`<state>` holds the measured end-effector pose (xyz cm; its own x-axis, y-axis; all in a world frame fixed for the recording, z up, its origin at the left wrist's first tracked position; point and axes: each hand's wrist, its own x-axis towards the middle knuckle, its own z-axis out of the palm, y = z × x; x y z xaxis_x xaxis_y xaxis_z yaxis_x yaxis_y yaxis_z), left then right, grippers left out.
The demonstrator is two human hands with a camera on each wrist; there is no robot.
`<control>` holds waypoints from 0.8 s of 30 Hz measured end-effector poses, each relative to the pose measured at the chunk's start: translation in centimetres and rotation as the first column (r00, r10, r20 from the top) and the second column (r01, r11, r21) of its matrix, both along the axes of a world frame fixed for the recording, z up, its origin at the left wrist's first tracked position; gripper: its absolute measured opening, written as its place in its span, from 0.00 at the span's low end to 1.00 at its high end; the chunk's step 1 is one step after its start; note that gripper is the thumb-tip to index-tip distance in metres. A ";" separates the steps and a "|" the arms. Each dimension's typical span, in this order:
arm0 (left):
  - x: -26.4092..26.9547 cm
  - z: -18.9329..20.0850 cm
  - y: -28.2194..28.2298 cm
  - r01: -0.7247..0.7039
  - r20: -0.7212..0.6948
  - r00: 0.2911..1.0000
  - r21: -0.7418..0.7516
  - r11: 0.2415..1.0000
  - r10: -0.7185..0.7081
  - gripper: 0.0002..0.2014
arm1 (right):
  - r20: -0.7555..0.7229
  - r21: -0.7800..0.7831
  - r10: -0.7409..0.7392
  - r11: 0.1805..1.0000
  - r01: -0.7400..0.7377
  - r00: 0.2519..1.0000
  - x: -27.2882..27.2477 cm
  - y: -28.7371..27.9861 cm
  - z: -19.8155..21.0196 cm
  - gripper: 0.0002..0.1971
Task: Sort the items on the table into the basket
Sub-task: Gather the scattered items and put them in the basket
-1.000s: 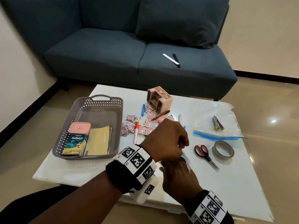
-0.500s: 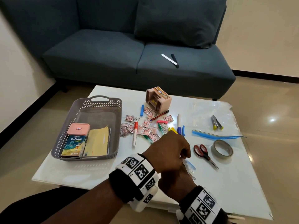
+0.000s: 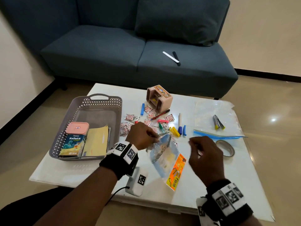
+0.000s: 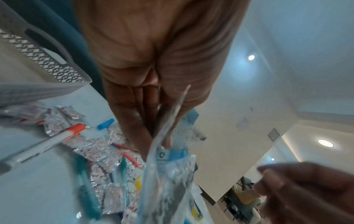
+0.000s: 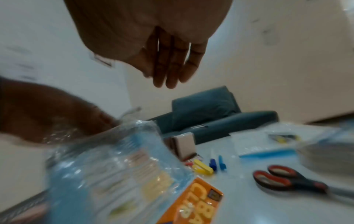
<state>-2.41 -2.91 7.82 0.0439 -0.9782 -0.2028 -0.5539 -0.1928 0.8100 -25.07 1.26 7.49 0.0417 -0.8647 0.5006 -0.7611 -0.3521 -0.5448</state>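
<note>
My left hand point(image 3: 143, 136) pinches the top edge of a clear plastic packet point(image 3: 166, 155) with a blue card and an orange label, and holds it tilted above the white table point(image 3: 211, 185). The left wrist view shows my fingers point(image 4: 141, 106) closed on the packet point(image 4: 166, 174). My right hand point(image 3: 205, 152) hovers just right of the packet, fingers relaxed and empty, as the right wrist view point(image 5: 168, 60) confirms. The grey basket point(image 3: 97, 97) stands at the left with a pink-lidded box point(image 3: 77, 128) and a yellow envelope point(image 3: 96, 141) inside.
Sachets point(image 3: 125, 129), pens, a marker point(image 3: 180, 121) and coloured clips point(image 3: 174, 131) lie scattered mid-table near a pink box point(image 3: 159, 98). A zip bag point(image 3: 218, 136), a tape roll point(image 3: 226, 149) and scissors point(image 5: 287, 180) lie to the right. A sofa stands behind.
My hands were together over the packet; now they have parted. The left hand has lifted the packet clear and the right hand has let go and moved right.
</note>
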 end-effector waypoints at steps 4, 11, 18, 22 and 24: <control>0.1 -3.6 0.3 -0.091 -0.170 0.979 0.140 0.986 0.115 0.08 | -0.340 0.554 -0.183 0.754 0.353 0.923 -5.1 -4.5 -5.8 0.08; -1.0 -9.4 1.4 -0.164 -0.238 0.926 0.444 0.881 0.292 0.05 | -0.553 0.572 -0.078 0.689 0.445 0.830 -7.8 -6.2 -11.7 0.17; -1.8 -11.1 2.0 -0.176 0.030 0.984 0.364 0.915 0.177 0.06 | -0.515 0.499 -0.021 0.806 0.319 0.857 -8.8 -6.7 -10.4 0.07; -2.6 -10.8 2.0 -0.202 0.080 0.979 0.328 0.923 0.186 0.05 | -0.252 0.328 0.192 0.939 -0.103 0.948 -5.9 -4.3 -9.8 0.07; -3.0 -10.8 2.3 -0.219 0.083 0.976 0.321 0.921 0.203 0.05 | -0.306 0.380 0.347 0.898 -0.220 0.886 -3.9 -2.8 -9.9 0.05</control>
